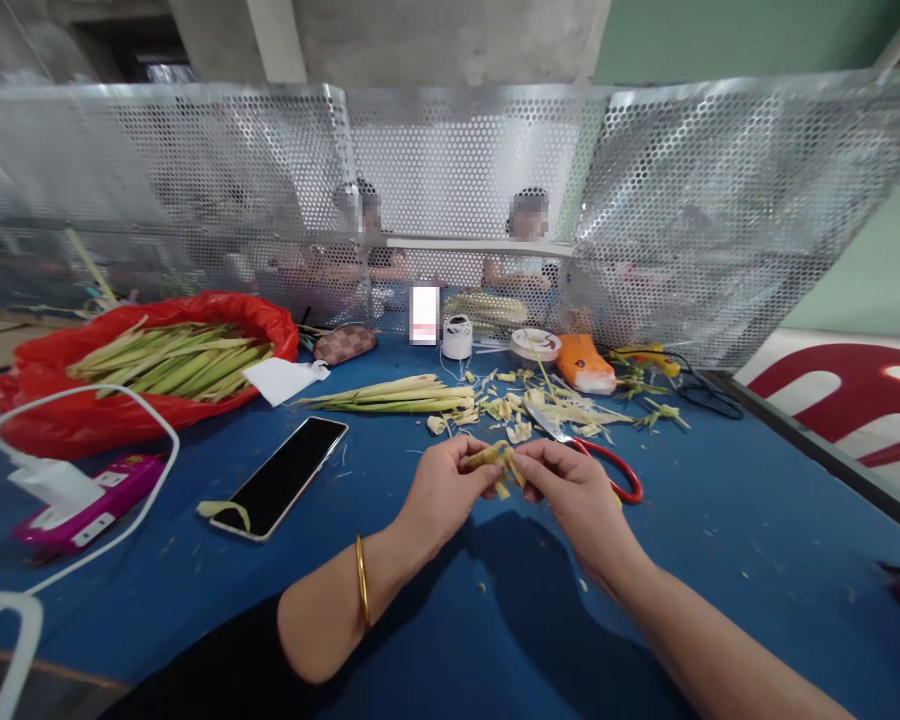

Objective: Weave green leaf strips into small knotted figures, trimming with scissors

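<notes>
My left hand (448, 485) pinches a small piece of folded yellowish leaf strip (501, 460) above the blue table. From the other side, the fingertips of my right hand (566, 490) are closed on the same strip. Just beyond my right hand lie scissors with red handles (621, 478), their blades pointing up and left. Behind both hands are scattered pale leaf scraps (517, 408) and a bundle of long green-yellow leaves (397, 398). A spool of white thread (457, 340) stands farther back.
A red plastic bag (41, 385) of leaves, a phone (285, 475) and a purple power strip (94, 510) with a white cable lie leftward. An orange tissue pack (585, 362) and a tape roll (534, 346) sit behind. A perforated metal screen (465, 150) stands beyond, people behind it.
</notes>
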The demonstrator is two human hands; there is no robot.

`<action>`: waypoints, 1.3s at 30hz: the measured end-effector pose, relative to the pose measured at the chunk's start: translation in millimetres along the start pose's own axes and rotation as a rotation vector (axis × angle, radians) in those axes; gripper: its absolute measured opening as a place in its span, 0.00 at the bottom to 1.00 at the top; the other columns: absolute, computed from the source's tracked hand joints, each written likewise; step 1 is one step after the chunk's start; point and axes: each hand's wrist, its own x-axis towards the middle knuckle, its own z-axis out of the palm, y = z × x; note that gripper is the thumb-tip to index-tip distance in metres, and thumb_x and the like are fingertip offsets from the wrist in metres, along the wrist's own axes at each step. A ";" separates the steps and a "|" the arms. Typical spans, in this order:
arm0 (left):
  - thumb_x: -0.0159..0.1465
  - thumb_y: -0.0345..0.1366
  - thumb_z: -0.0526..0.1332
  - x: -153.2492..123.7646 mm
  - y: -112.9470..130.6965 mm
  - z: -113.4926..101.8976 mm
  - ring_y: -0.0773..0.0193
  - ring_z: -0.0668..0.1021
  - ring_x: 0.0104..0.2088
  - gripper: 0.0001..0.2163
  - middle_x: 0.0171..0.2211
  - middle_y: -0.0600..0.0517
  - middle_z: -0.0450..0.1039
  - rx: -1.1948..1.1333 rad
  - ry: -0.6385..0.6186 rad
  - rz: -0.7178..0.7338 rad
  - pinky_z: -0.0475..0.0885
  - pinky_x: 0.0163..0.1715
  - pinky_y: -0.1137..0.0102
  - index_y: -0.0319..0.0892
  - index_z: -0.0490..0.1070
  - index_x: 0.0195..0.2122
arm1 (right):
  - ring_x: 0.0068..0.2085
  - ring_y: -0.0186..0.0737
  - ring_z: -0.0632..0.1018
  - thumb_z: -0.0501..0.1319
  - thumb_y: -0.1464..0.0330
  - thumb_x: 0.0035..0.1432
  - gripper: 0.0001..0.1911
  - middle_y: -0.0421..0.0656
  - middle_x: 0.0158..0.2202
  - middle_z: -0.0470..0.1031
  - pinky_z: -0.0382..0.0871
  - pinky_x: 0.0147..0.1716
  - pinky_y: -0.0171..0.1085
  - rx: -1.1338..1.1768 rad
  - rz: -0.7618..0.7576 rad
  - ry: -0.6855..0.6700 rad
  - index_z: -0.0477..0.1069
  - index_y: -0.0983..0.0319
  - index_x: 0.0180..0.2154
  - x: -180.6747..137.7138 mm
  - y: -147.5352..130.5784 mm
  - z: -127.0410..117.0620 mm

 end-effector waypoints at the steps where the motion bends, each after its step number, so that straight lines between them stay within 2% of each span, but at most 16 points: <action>1: 0.53 0.34 0.66 0.1 -0.9 -0.5 0.67 0.73 0.24 0.09 0.26 0.51 0.74 0.044 0.008 0.019 0.69 0.28 0.71 0.37 0.73 0.33 | 0.20 0.30 0.67 0.66 0.61 0.46 0.12 0.37 0.20 0.69 0.60 0.22 0.32 -0.004 0.011 0.000 0.72 0.63 0.25 0.4 0.7 0.1; 7: 0.54 0.36 0.64 0.4 -5.8 -3.6 0.65 0.74 0.25 0.06 0.26 0.52 0.75 0.267 0.052 0.119 0.68 0.28 0.71 0.41 0.73 0.32 | 0.20 0.31 0.69 0.68 0.61 0.43 0.13 0.36 0.20 0.69 0.62 0.22 0.32 0.025 0.035 0.011 0.70 0.62 0.27 1.8 3.2 1.3; 11: 0.53 0.36 0.64 -1.3 -6.6 -4.0 0.65 0.74 0.26 0.05 0.26 0.53 0.75 0.280 0.059 0.132 0.67 0.29 0.72 0.43 0.74 0.31 | 0.20 0.32 0.70 0.67 0.61 0.44 0.13 0.35 0.19 0.68 0.63 0.22 0.33 0.010 0.014 -0.007 0.68 0.62 0.27 2.1 4.4 1.3; 14: 0.53 0.36 0.64 -3.1 -5.3 -3.7 0.64 0.74 0.27 0.05 0.26 0.52 0.75 0.281 0.019 0.125 0.67 0.30 0.72 0.44 0.75 0.30 | 0.20 0.33 0.71 0.66 0.61 0.45 0.14 0.34 0.19 0.69 0.64 0.22 0.34 0.011 0.001 0.027 0.67 0.61 0.32 3.1 4.6 0.6; 17: 0.53 0.35 0.64 -4.0 -3.0 -4.0 0.62 0.75 0.30 0.05 0.27 0.52 0.77 0.313 -0.012 0.130 0.67 0.33 0.71 0.45 0.76 0.31 | 0.21 0.33 0.72 0.65 0.61 0.45 0.15 0.35 0.20 0.70 0.67 0.25 0.35 0.042 0.033 -0.022 0.69 0.62 0.34 3.9 2.3 -0.4; 21: 0.54 0.32 0.61 -5.0 0.5 -5.1 0.61 0.76 0.32 0.07 0.31 0.53 0.78 0.481 -0.026 0.192 0.67 0.34 0.72 0.47 0.77 0.33 | 0.22 0.33 0.73 0.64 0.57 0.47 0.15 0.39 0.22 0.72 0.69 0.29 0.36 0.122 0.126 -0.111 0.70 0.63 0.27 3.9 -0.9 -2.2; 24: 0.54 0.31 0.59 -7.1 2.8 -5.4 0.62 0.76 0.30 0.09 0.30 0.54 0.78 0.640 -0.053 0.229 0.65 0.32 0.72 0.48 0.77 0.33 | 0.22 0.33 0.73 0.65 0.57 0.48 0.16 0.40 0.22 0.73 0.67 0.27 0.35 0.054 0.160 -0.164 0.71 0.64 0.24 5.0 0.2 -5.1; 27: 0.54 0.30 0.59 -9.0 3.8 -5.4 0.62 0.75 0.28 0.08 0.26 0.54 0.77 0.696 -0.086 0.248 0.62 0.30 0.71 0.48 0.76 0.30 | 0.21 0.32 0.70 0.66 0.60 0.48 0.12 0.38 0.19 0.70 0.63 0.25 0.33 -0.029 0.144 -0.187 0.73 0.64 0.24 7.9 3.1 -10.4; 30: 0.53 0.31 0.60 -8.0 3.0 -5.2 0.63 0.74 0.27 0.05 0.25 0.54 0.75 0.594 -0.157 0.211 0.63 0.30 0.72 0.46 0.75 0.28 | 0.22 0.32 0.66 0.65 0.64 0.47 0.10 0.36 0.18 0.67 0.60 0.25 0.33 -0.086 0.069 -0.149 0.73 0.64 0.22 10.9 6.7 -14.8; 34: 0.53 0.34 0.62 -5.0 4.7 -3.5 0.66 0.73 0.23 0.04 0.22 0.54 0.72 0.203 -0.338 -0.026 0.67 0.28 0.71 0.42 0.73 0.30 | 0.26 0.35 0.67 0.61 0.62 0.52 0.12 0.38 0.21 0.67 0.61 0.27 0.34 -0.161 -0.058 0.023 0.69 0.62 0.22 11.0 11.9 -13.8; 39: 0.53 0.39 0.66 -6.9 15.3 -2.1 0.66 0.77 0.25 0.11 0.27 0.50 0.76 -0.041 -0.432 -0.230 0.71 0.34 0.68 0.39 0.70 0.34 | 0.23 0.35 0.65 0.53 0.63 0.60 0.10 0.36 0.20 0.63 0.56 0.24 0.34 -0.490 -0.237 0.114 0.63 0.59 0.27 5.3 12.3 -8.6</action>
